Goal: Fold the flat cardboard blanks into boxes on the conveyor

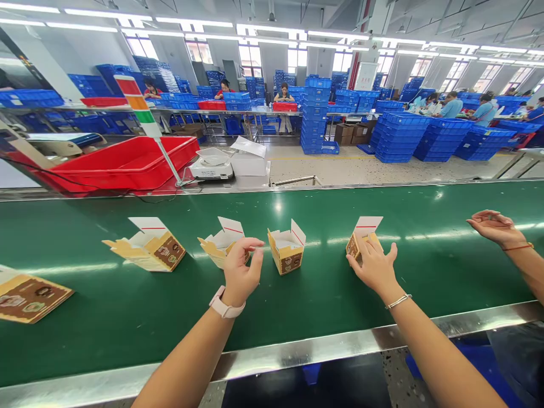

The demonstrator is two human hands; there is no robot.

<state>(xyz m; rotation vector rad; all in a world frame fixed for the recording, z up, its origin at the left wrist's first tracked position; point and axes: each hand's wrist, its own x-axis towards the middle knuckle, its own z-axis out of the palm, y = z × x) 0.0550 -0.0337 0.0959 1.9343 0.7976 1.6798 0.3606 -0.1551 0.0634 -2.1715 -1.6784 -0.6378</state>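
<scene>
Several open cardboard boxes in yellow and brown stand on a green conveyor belt (pixel 297 317). My left hand (pixel 243 266), with a pale watch band at the wrist, is raised in front of one box (pixel 216 246), fingers bent and apart from the thumb; whether it touches the box is unclear. Just right of it is another open box (pixel 289 259). My right hand (pixel 374 263) lies spread over the front of a box (pixel 353 249) whose white flap with a red line stands up. Farther left are a tilted box (pixel 165 251) and a partly visible one (pixel 34 297).
Another person's hand (pixel 495 228) reaches over the belt at the right. Beyond the belt are a red bin (pixel 127 164), a white scale (pixel 212 164), a signal light (pixel 138 105) and a white box (pixel 249 158). Metal edging (pixel 263 360) runs along the near side.
</scene>
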